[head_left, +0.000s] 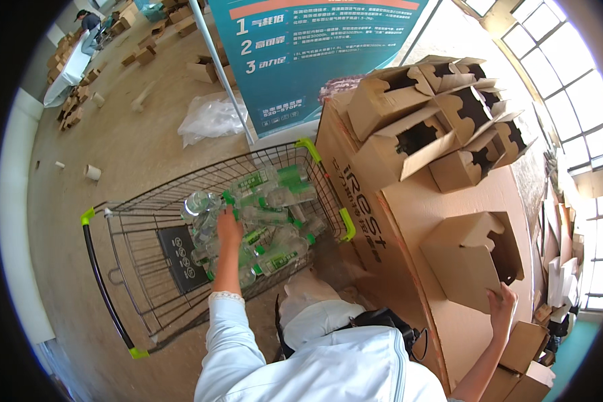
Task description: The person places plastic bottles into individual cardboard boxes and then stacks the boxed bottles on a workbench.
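Observation:
My left hand (230,226) reaches down into a wire shopping cart (141,248), fingers closed at the green-capped end of a clear plastic bottle (212,218). Several more clear bottles with green caps and green labels (281,258) lie jumbled around it in the cart. To the right, my right hand (502,305) grips the lower edge of an open cardboard box (465,258) with a notched cut-out. That box rests tilted on a large brown carton (409,248), its opening facing right. The inside of the box is mostly dark.
Several open cardboard boxes (442,120) stand grouped on the carton's far end. A teal banner (315,67) on a metal frame rises behind the cart. Clear plastic sheeting (211,120) and a white roll (92,173) lie on the floor. Another person (89,27) is far left.

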`<state>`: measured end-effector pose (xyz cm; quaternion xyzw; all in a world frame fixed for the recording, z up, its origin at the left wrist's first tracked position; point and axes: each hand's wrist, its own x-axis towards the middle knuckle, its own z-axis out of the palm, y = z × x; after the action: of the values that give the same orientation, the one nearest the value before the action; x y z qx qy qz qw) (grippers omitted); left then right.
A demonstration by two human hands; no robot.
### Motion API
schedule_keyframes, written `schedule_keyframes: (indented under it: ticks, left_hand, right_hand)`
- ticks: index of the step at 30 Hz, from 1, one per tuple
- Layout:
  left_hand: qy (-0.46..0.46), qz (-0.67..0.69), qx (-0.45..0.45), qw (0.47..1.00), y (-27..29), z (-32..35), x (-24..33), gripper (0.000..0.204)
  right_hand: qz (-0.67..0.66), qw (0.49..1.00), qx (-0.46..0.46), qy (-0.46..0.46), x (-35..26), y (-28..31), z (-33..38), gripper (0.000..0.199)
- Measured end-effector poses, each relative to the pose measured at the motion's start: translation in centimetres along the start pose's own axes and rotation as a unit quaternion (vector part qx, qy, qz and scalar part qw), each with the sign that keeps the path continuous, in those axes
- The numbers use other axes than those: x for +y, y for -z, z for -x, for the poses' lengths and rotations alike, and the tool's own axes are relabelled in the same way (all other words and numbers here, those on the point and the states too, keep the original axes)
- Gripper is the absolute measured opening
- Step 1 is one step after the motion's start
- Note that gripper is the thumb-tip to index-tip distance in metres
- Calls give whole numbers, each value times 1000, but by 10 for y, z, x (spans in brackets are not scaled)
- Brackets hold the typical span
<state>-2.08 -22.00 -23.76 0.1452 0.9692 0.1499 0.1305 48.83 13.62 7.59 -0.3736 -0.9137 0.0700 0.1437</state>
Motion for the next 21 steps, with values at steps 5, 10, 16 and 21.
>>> schedule_keyframes:
  ticks: [5,10,16,21]
  left_hand:
    - [-133,-10,60,989,-35,-74,42,73]
    - [-82,-190,43,977,-70,-107,72,70]
    - [-39,-181,57,981,-65,-99,89,72]
    - [-62,-124,78,987,-63,-80,64,70]
  right_hand:
    - [54,998,-10,-32,-18,0,4,18]
    - [61,987,-70,-131,-35,5,7,19]
    - [72,982,-71,-160,-46,3,6,20]
    - [39,988,-65,-138,-44,2,6,19]
